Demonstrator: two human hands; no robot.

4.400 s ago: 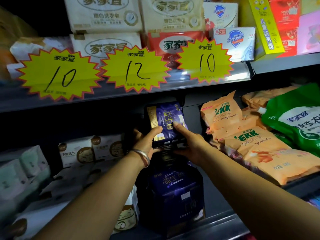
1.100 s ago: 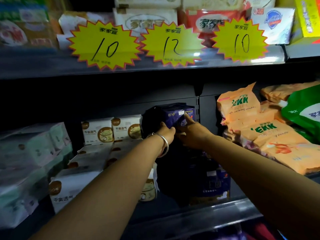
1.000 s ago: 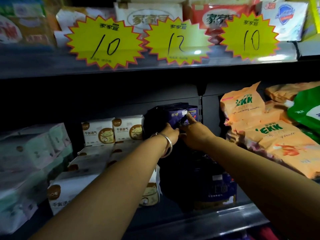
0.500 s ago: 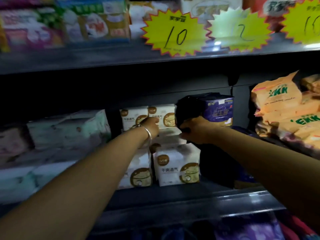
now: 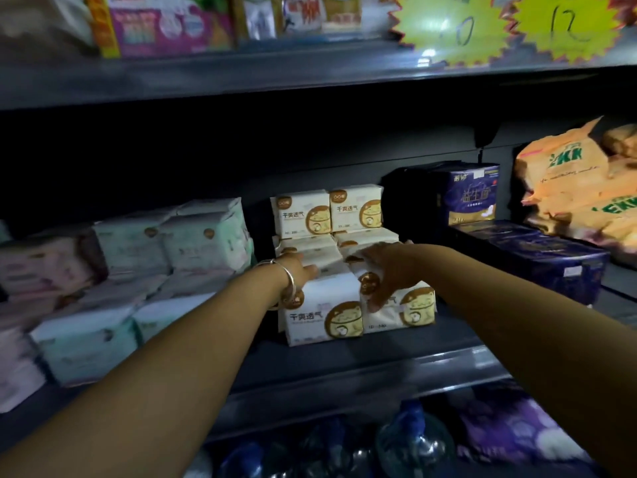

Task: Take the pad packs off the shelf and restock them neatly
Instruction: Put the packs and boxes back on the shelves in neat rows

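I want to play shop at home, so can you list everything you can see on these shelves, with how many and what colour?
white pad packs: at least four, white with gold-brown circles, middle shelf centre, two in front and two upright behind.
pale green packs: several, blurred, middle shelf left.
dark blue packs: one upright, more lying in front, middle shelf right.
orange bags: a few, orange with green letters, far right.
star price tags: two, yellow, upper shelf edge right.
pink pack: one, upper shelf left, blurred.
blue and purple goods: count unclear, bottom shelf.
left hand: one, silver bangle, rests on the front left white pack.
right hand: one, grip over the front right white pack's top.
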